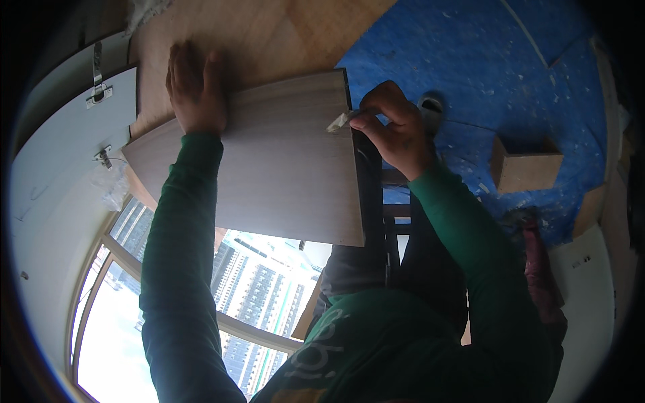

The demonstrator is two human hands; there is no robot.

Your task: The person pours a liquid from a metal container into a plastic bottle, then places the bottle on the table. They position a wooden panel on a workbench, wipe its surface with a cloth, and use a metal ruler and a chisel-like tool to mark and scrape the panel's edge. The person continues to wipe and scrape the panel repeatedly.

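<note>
A grey wood-grain panel (285, 168) lies in front of me, with its far edge over a plywood surface. My left hand (196, 94) rests at that far edge, its thumb apart from the stretched fingers and nothing visible in its grasp. At the panel's right edge, near the far corner, my right hand (396, 127) is closed in a pinch. Between thumb and fingers it has a small pale piece (338, 122), which looks folded and touches or overlaps the panel's face; its exact kind is unclear.
Brown plywood (282, 33) extends beyond the panel. On the left stands a white door panel (74, 144) with metal hinges (99, 95). A blue floor covering (470, 54) with scattered debris carries a small wooden box (527, 164). A window (248, 289) is at the lower left.
</note>
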